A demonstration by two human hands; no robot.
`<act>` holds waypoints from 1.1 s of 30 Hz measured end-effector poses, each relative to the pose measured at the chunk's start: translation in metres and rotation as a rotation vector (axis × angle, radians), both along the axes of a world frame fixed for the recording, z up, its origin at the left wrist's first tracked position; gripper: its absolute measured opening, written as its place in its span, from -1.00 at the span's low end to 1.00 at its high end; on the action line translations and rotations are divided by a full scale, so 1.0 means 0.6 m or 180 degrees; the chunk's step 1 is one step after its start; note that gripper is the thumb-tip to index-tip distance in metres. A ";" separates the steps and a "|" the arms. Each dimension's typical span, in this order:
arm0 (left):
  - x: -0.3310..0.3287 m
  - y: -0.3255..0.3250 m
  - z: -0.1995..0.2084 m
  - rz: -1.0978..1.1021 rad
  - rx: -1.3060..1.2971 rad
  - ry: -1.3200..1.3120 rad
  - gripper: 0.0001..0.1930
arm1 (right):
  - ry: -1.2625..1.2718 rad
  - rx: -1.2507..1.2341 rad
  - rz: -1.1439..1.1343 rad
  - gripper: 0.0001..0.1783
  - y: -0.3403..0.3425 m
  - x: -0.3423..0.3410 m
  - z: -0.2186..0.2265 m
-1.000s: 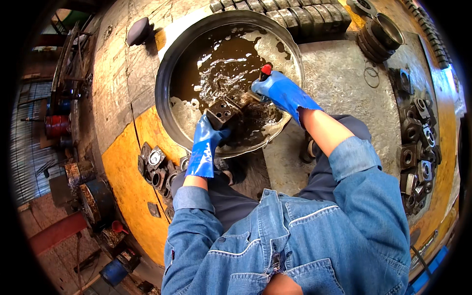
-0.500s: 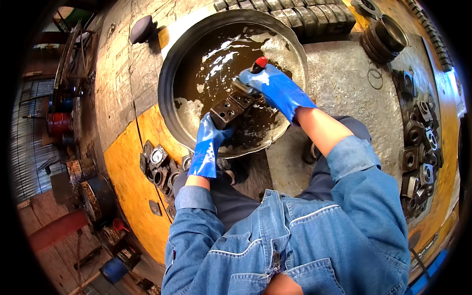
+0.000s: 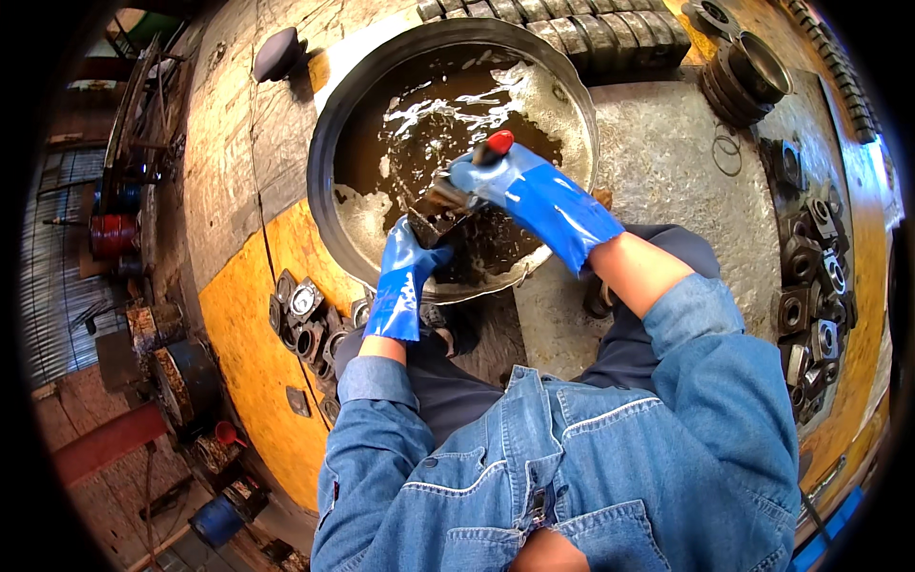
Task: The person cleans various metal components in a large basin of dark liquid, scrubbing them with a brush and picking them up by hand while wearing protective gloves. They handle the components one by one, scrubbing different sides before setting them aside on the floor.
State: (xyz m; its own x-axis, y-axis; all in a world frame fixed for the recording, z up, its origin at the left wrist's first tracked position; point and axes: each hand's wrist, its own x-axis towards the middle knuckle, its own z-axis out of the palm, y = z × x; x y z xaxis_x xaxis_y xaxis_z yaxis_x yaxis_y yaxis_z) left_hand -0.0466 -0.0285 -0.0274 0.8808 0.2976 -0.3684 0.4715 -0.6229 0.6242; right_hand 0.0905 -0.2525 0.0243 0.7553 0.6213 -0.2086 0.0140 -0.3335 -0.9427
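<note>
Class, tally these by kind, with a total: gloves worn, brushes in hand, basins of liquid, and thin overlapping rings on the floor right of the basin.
Blue gloves: 2
Red-ended brush: 1
Round basin: 1
Thin rings: 2
Total: 6

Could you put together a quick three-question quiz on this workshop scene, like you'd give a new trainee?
1. Multiple choice: which hand grips the red-ended brush?
A. The left one
B. The right one
C. Neither

2. True or false: the round metal basin holds clear, foam-free water.

3. Fill in the blank: the left hand, which holds a dark block, wears a ____ glove.

Key:
1. B: the right hand grips it.
2. False: the liquid is dark brown, with patches of pale foam.
3. Blue.
</note>
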 end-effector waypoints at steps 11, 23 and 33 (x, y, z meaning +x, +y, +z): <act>-0.006 0.002 0.001 -0.0032 -0.0119 -0.0194 -0.25 | 0.1097 -0.0270 -0.0546 -0.73 0.003 0.013 0.019; 0.006 -0.041 0.058 -0.0065 0.0160 -0.0133 -0.28 | 0.0785 -0.0720 -0.0855 -0.46 -0.002 0.055 -0.110; 0.004 -0.024 0.032 -0.0044 -0.0173 -0.0119 -0.30 | 0.0918 -0.0164 -0.0733 -0.42 0.033 0.001 0.057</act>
